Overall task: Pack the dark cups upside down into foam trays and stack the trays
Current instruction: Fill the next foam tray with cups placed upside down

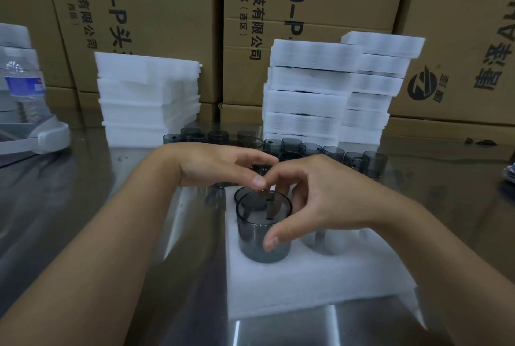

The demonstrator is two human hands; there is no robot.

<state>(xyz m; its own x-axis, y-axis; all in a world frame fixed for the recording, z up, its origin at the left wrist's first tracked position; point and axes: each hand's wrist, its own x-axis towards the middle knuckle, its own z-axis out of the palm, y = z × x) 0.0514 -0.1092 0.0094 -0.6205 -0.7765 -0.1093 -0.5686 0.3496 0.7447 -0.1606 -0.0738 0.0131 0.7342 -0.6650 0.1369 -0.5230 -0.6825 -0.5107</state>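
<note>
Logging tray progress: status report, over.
Right hand grips dark cup at foam tray's left side. Left hand open, thumb near rim. Second cup just behind. Nothing in the way.

**Cup seated in the front tray**

I see the right hand curled round a smoky dark translucent plastic cup, thumb on its near wall. The cup stands in a white foam tray on the shiny steel table. The left hand hovers, fingers relaxed, by the far rim. Loose dark cups line up behind, before stacked white foam trays.
</note>
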